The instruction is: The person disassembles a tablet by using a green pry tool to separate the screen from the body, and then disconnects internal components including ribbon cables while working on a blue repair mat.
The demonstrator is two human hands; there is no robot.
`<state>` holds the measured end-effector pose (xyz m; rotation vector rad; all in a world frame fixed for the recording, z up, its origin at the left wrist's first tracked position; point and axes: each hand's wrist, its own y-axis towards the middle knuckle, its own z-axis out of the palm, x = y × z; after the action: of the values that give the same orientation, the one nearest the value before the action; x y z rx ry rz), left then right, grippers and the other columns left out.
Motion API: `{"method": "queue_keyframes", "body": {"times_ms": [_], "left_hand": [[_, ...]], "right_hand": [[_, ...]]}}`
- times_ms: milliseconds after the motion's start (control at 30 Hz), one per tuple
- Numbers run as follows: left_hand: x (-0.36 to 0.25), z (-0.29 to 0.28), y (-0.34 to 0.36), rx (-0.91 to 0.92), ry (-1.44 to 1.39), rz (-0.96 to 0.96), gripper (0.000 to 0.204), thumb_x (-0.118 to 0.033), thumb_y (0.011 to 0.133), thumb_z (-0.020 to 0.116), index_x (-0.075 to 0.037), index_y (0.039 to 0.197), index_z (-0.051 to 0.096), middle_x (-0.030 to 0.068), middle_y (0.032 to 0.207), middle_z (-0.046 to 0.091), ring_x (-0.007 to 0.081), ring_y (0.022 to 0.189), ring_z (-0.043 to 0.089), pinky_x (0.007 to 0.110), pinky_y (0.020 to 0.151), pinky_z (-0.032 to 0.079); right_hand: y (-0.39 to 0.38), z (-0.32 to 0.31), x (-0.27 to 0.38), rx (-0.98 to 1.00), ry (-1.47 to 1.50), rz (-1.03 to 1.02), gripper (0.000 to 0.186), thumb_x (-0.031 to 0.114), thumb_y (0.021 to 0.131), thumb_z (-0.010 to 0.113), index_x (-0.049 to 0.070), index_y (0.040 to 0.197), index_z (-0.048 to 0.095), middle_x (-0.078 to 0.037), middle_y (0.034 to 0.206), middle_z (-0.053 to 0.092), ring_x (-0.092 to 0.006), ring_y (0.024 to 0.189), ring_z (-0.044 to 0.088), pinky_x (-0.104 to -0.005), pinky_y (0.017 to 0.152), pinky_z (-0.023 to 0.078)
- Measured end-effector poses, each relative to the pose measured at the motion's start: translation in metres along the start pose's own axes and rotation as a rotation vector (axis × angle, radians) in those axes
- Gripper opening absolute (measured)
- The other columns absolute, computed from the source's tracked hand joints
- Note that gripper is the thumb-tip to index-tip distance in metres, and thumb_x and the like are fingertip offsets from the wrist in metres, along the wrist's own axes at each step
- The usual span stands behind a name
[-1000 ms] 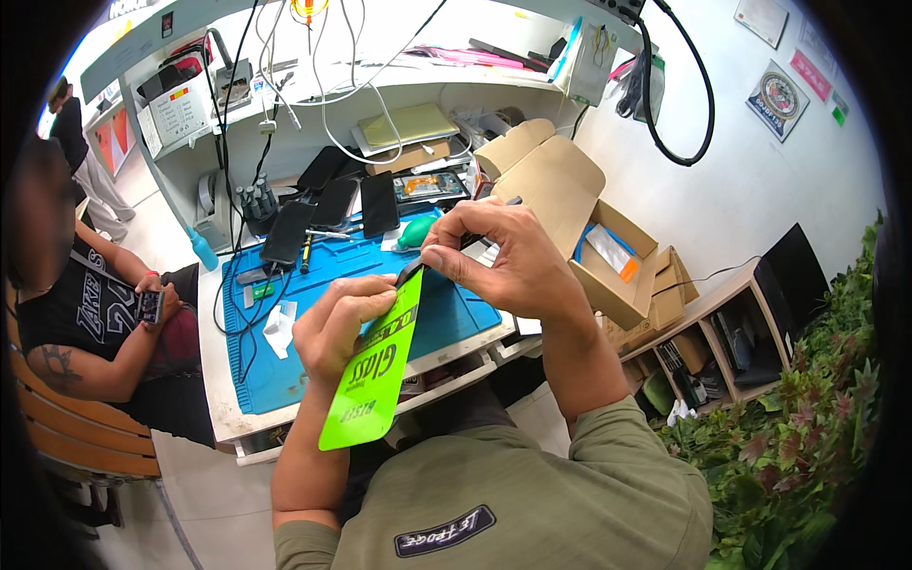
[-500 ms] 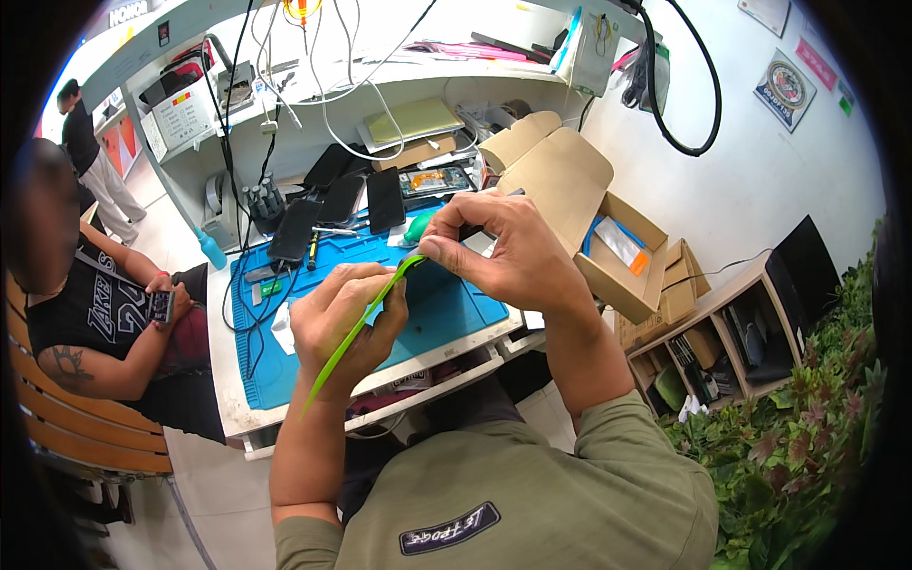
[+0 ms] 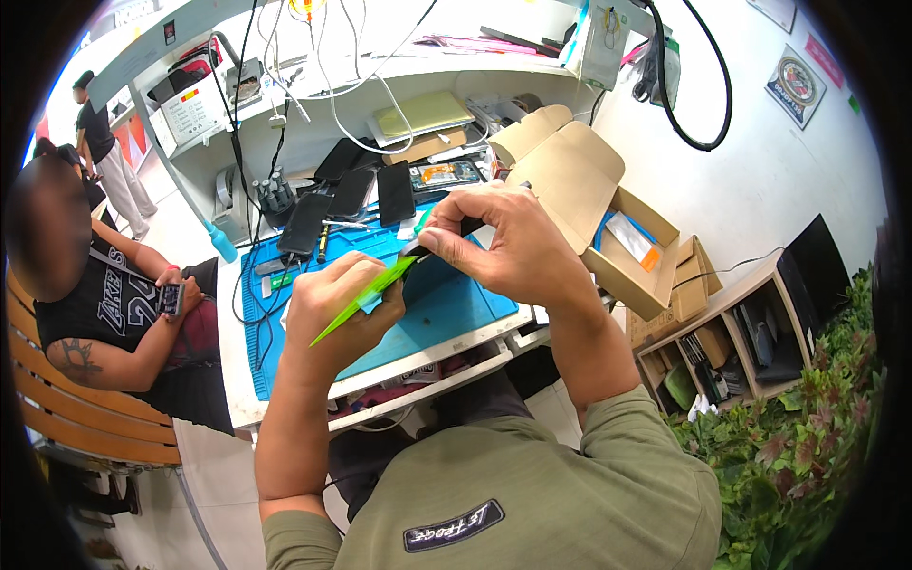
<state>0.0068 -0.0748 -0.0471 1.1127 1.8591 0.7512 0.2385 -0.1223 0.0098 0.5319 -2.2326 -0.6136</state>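
Observation:
My left hand (image 3: 328, 293) is closed round a thin, flat, bright green piece (image 3: 359, 302) with a dark upper end, tilted over the bench. Its kind cannot be made out. My right hand (image 3: 508, 242) pinches at that upper end, thumb against bent fingers. A dark tip (image 3: 525, 185) sticks out behind the right knuckles; the rest of it is hidden by the hand. Both hands are above a blue repair mat (image 3: 456, 318). Several dark phones or screens, among them one black phone (image 3: 395, 193), lie beyond them.
An open cardboard box (image 3: 655, 290) stands right of the mat. An opened phone (image 3: 445, 175) lies at the back. White cables (image 3: 385, 90) and a black cable loop (image 3: 727, 85) hang above. A seated person (image 3: 123, 304) at the left holds a phone. Shelves (image 3: 731, 351) and plants (image 3: 807, 456) stand at the right.
The green piece has turned, so more of its flat face shows. My left hand has tilted slightly with it; my right hand keeps its pinch. The whole view has shifted a little.

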Motion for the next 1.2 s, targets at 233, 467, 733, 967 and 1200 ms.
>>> {"method": "queue_keyframes", "body": {"times_ms": [233,467,733,967,1200], "left_hand": [[0.02,0.011,-0.012,-0.006,-0.044,-0.006,0.018,0.0,0.076,0.084,-0.005,0.091,0.075,0.0083,0.08,0.072,0.0266,0.061,0.069,0.036,0.056,0.056],[0.044,0.021,-0.033,0.068,0.002,-0.106,0.018,-0.003,0.077,0.084,-0.005,0.092,0.075,0.01,0.081,0.071,0.0307,0.063,0.068,0.037,0.06,0.056],[0.059,0.031,-0.061,0.089,-0.009,-0.265,0.024,-0.01,0.08,0.085,-0.006,0.103,0.078,0.0088,0.088,0.079,0.0255,0.069,0.074,0.036,0.067,0.059],[0.051,0.034,-0.061,0.024,-0.034,-0.28,0.021,-0.01,0.081,0.085,-0.005,0.099,0.077,0.0094,0.082,0.079,0.0276,0.067,0.075,0.035,0.065,0.059],[0.051,0.041,-0.061,0.049,-0.023,-0.339,0.021,-0.01,0.082,0.085,-0.005,0.1,0.078,0.0118,0.083,0.079,0.0288,0.068,0.076,0.036,0.064,0.059]], "right_hand": [[0.002,0.004,0.001,-0.003,-0.035,0.002,0.024,0.021,0.096,0.083,0.003,0.086,0.071,-0.005,0.076,0.069,-0.0153,0.071,0.064,-0.0325,0.074,0.053],[0.019,0.012,0.002,-0.02,-0.139,-0.02,0.048,0.04,0.084,0.093,0.004,0.081,0.062,-0.004,0.071,0.059,-0.0184,0.067,0.055,-0.0353,0.066,0.047],[0.033,0.036,-0.005,-0.142,-0.22,-0.132,0.044,0.037,0.079,0.087,0.005,0.081,0.058,-0.01,0.069,0.057,-0.0305,0.064,0.057,-0.0418,0.067,0.048],[0.035,0.039,-0.009,-0.142,-0.182,-0.181,0.035,0.025,0.081,0.089,0.003,0.094,0.065,-0.007,0.081,0.063,-0.0197,0.066,0.058,-0.0338,0.064,0.052],[0.032,0.039,-0.01,-0.144,-0.163,-0.202,0.033,0.022,0.08,0.089,0.003,0.095,0.067,-0.007,0.083,0.065,-0.0185,0.07,0.061,-0.0332,0.065,0.054]]}}
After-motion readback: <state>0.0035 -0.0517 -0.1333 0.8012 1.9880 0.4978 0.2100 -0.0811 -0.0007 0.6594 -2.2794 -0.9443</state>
